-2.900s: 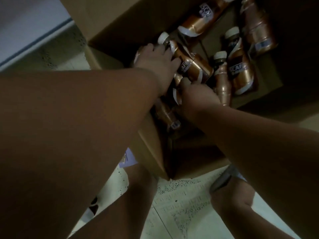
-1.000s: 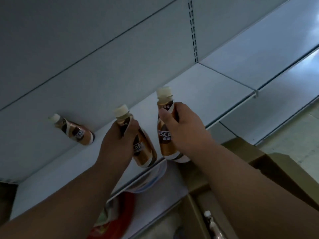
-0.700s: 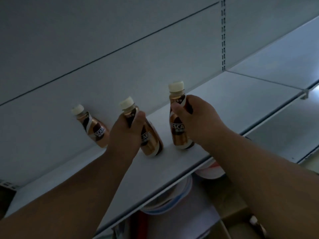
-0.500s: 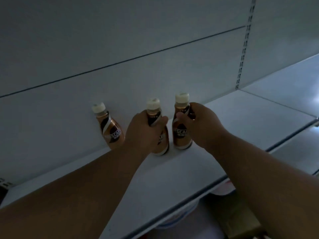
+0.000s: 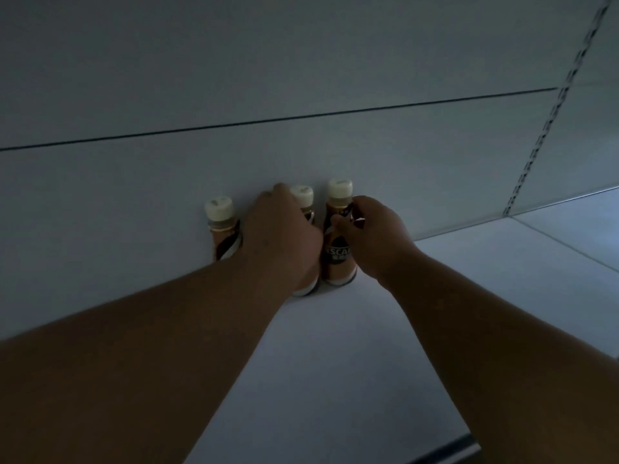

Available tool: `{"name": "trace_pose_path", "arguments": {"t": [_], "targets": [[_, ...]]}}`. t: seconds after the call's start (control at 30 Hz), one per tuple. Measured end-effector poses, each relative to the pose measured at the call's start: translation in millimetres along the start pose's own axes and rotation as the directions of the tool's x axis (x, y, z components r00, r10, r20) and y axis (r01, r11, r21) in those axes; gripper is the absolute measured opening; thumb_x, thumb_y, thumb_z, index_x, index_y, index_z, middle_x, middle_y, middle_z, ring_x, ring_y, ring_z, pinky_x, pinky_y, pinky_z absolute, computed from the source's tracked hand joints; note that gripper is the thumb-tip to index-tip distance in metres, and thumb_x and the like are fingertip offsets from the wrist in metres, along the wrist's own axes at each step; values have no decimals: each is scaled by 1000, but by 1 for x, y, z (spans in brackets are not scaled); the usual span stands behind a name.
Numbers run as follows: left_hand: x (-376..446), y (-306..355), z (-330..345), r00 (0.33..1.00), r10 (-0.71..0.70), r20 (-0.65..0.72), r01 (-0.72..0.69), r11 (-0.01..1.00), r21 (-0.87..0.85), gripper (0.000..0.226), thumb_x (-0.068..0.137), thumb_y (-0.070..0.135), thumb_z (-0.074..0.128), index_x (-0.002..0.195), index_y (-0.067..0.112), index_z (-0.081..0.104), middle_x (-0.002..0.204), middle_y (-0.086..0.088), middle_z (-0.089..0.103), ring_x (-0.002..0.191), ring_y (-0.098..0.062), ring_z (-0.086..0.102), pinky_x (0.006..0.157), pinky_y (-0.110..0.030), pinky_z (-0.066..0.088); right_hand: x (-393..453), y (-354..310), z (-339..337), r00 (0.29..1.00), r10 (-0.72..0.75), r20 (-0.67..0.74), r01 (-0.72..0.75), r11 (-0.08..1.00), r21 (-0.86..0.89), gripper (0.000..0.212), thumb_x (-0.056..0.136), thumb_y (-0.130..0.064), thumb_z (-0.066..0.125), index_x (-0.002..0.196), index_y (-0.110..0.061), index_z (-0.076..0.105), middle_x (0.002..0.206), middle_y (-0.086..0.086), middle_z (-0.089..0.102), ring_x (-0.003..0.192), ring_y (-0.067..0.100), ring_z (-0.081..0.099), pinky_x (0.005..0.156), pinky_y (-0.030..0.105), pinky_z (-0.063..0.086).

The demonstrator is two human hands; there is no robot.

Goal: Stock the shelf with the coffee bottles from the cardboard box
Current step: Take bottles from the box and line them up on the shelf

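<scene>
Both bottles have travelled to the back of the shelf (image 5: 351,363) since half a second ago and now stand upright against the grey back panel (image 5: 301,61). Three coffee bottles with cream caps form a row there. At the left of the row, the first bottle (image 5: 223,229) stands free, just beside the left hand (image 5: 281,239). That hand is wrapped around the middle bottle (image 5: 303,199), hiding most of its body. Next to it, the right hand (image 5: 371,239) grips the right bottle (image 5: 338,259) from its right side, thumb across the upper label, the brown label partly readable. Both bases rest on the shelf. Bare forearms reach in from the lower edge. A slotted upright strip (image 5: 552,112) runs up the right side. Lighting is dim.
</scene>
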State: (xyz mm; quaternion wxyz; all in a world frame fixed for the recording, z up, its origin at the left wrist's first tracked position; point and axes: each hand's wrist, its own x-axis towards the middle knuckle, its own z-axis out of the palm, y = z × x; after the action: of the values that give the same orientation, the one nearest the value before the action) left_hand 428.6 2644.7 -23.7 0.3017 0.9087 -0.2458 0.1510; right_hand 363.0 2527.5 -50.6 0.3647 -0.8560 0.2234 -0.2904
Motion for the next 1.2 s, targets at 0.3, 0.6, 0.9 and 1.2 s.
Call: {"name": "trace_pose_path", "arguments": {"t": [0.3, 0.6, 0.9, 1.2], "targets": [[10, 5, -23, 985, 149, 91, -164, 967, 193, 37, 80, 11, 60, 111, 11, 40, 109, -12, 55, 98, -30, 57, 68, -33, 35, 6, -9, 21, 995, 43, -90, -42, 999, 12, 23, 82, -37, 62, 91, -15, 64, 87, 3, 65, 82, 23, 61, 75, 45, 52], [2, 5, -41, 961, 248, 121, -276, 841, 466, 44, 78, 16, 60, 116, 6, 40, 119, -17, 41, 99, -27, 48, 74, -32, 38, -11, -22, 3, 994, 111, -13, -111, 993, -43, 58, 75, -46, 71, 125, -22, 55, 113, -1, 62, 100, 17, 59, 74, 27, 44], [-92, 38, -44, 840, 527, 132, -529, 848, -15, 29, 75, 15, 62, 100, 15, 47, 105, -5, 49, 94, -23, 47, 72, -33, 40, -125, -8, -103, 994, 41, -97, -76, 917, -392, 48, 81, -40, 67, 125, -27, 51, 117, -2, 60, 105, 12, 55, 86, 24, 43], [-235, 89, 17, 644, 658, 390, -499, 748, -438, 25, 75, 17, 65, 93, 21, 48, 98, 1, 47, 90, -20, 48, 71, -29, 38, -269, 34, -193, 966, 187, -177, -251, 837, -486, 39, 82, -39, 64, 119, -29, 55, 104, -10, 60, 88, 2, 55, 71, 17, 45]]}}
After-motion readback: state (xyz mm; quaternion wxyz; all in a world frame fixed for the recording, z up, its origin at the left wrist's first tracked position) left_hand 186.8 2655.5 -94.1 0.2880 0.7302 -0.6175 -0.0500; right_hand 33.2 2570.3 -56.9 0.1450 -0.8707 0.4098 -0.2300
